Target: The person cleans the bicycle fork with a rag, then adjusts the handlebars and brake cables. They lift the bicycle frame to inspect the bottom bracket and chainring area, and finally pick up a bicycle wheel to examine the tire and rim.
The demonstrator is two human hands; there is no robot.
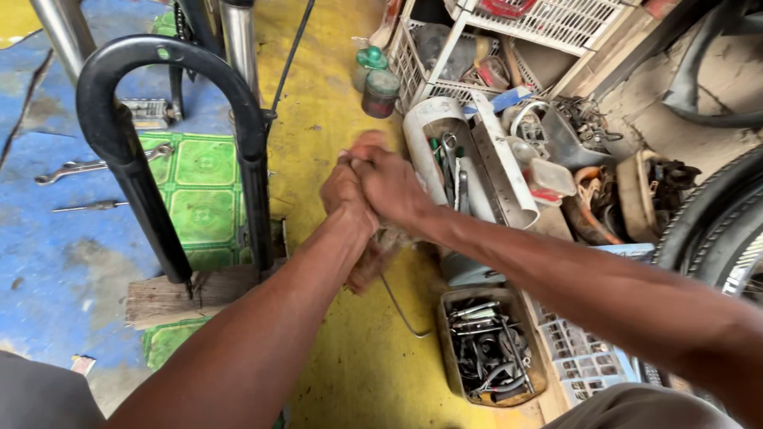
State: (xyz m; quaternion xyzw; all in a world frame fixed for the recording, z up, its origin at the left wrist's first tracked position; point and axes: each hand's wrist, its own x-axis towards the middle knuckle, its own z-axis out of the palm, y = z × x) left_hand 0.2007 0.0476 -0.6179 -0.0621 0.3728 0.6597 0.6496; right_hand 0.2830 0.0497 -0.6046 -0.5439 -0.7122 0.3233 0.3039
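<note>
My left hand [344, 197] and my right hand [391, 181] are pressed together in the middle of the view, over a yellow floor. Both are closed around a dirty brownish rag [372, 256], whose loose end hangs below the wrists. The right hand lies over the left one. Just to their left stands a black bicycle fork [125, 151], upside down, with its leg ends resting on a wooden block [163, 300]. Neither hand touches the fork.
A wrench [71, 168] and a thin rod [89, 206] lie on the blue floor at left. To the right are a cut white pipe holding tools [423, 127], a tin of metal parts [451, 373], white baskets [413, 67], a jar [380, 94] and a tyre [707, 210].
</note>
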